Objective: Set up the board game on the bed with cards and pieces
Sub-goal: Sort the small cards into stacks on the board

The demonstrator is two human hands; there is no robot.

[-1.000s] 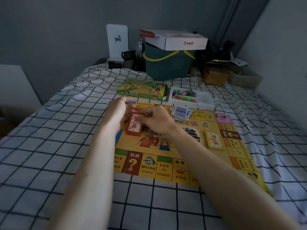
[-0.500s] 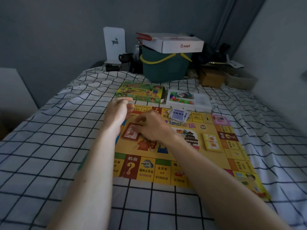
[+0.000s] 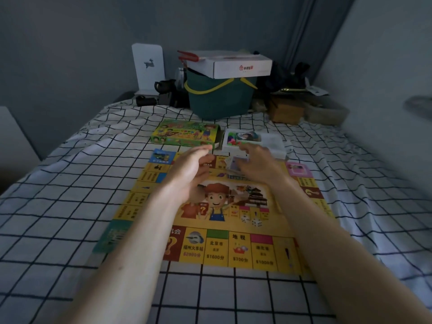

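The yellow game board (image 3: 217, 249) lies flat on the checked bed sheet (image 3: 58, 206). My left hand (image 3: 194, 169) hovers over the board's far left part with its fingers stretched forward and nothing in it. My right hand (image 3: 259, 162) reaches over the board's far edge, its fingers curled around a loose pile of blue-and-white cards (image 3: 235, 163). Behind the board lie the green game box (image 3: 184, 133) and a white tray of coloured pieces (image 3: 254, 139). My forearms hide parts of the board.
At the head of the bed stand a dark green bucket (image 3: 219, 99) with a white carton (image 3: 231, 64) on top, a brown box (image 3: 286, 111) and a white bookend (image 3: 148, 66). A wall (image 3: 385, 78) runs along the right.
My right hand has let go of the red card deck and moved forward and right to the blue-and-white pile. My left hand has opened and shifted forward. The view has tilted closer to the board.
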